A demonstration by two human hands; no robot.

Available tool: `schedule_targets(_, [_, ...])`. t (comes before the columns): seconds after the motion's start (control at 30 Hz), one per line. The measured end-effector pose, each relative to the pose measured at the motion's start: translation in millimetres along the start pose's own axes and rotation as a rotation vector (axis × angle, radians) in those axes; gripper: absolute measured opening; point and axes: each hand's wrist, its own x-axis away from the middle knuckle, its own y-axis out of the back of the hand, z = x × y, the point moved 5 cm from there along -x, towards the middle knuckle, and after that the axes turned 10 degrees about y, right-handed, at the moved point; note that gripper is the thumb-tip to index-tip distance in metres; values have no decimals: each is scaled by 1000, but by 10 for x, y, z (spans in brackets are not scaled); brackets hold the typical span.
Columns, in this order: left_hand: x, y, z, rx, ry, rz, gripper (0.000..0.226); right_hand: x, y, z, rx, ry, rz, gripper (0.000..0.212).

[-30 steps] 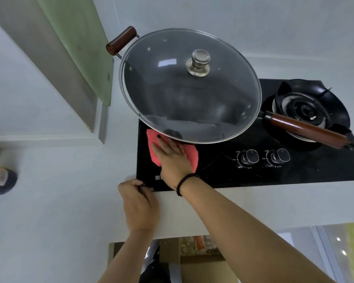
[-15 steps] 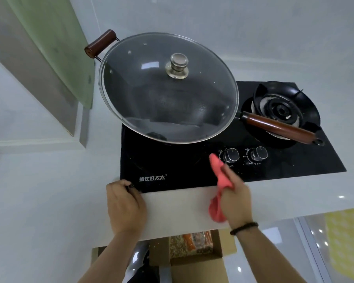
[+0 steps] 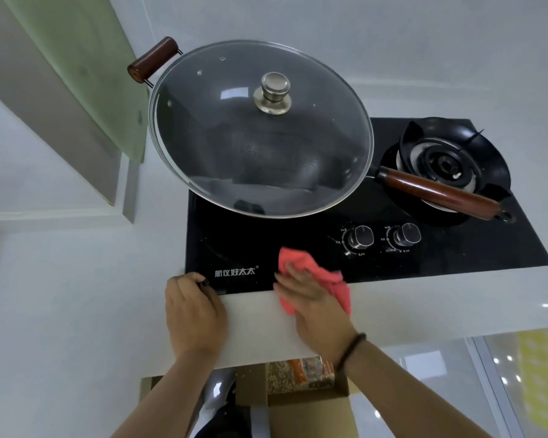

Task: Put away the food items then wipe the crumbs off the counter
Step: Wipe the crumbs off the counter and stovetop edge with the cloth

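Note:
A red cloth (image 3: 317,279) lies across the front edge of the black glass hob (image 3: 456,248) and onto the white counter (image 3: 76,295). My right hand (image 3: 314,308) presses flat on the cloth with straight fingers. At the hob's front left corner, my left hand (image 3: 192,314) rests on the counter with its fingers curled; a small dark spot shows at its fingertips and I cannot tell what that is. Below the counter edge, food packets (image 3: 298,371) sit in an open cardboard box (image 3: 310,412).
A big wok under a glass lid (image 3: 260,131) covers the left burner, its wooden handle (image 3: 434,191) reaching over the bare right burner (image 3: 443,159). Two knobs (image 3: 359,237) sit just beyond the cloth. A green board (image 3: 86,64) leans at the back left.
My right hand took the cloth from under the wok's front rim, lifted it bunched near the knobs, and now presses it flat on the hob's front edge. The left hand stayed put.

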Motion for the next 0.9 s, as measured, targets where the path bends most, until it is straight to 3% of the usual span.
schedule_targets(0.1, [-9,-5,-14,-3,1,5,14,311,8,-7,-98,-46,-42,63])
schedule_targets(0.23, [-14,-17,9,-17,-8,7,12,198,-3,-274,-138,-304,-49,62])
schedule_targets(0.4, [-4,-10,7,-12,-26,-9,12,-137,-27,-229,-302,-497,-341,54])
schedule_targets(0.47, [-8,-24,12,-16,-26,-16,13,-364,-87,-17,-246,-372,-266,51])
schedule_targets(0.57, [-13,-35,22,-13,-49,-38,14,-394,-308,442,-225,12,42,49])
schedule_targets(0.6, [-14,-33,29,0,-57,-40,14,-305,-320,498,-226,87,65,47])
schedule_targets(0.63, [-17,-28,40,18,-66,-34,14,-240,-284,489,-247,98,40,44])
schedule_targets(0.73, [-31,-32,80,105,-19,-4,21,-399,-34,257,-437,-124,-192,36])
schedule_targets(0.8, [-30,-35,119,127,13,7,25,-782,90,227,-417,-161,-278,44])
schedule_targets(0.9, [-33,-31,134,136,21,10,24,-1300,-112,322,-296,-22,-50,52])
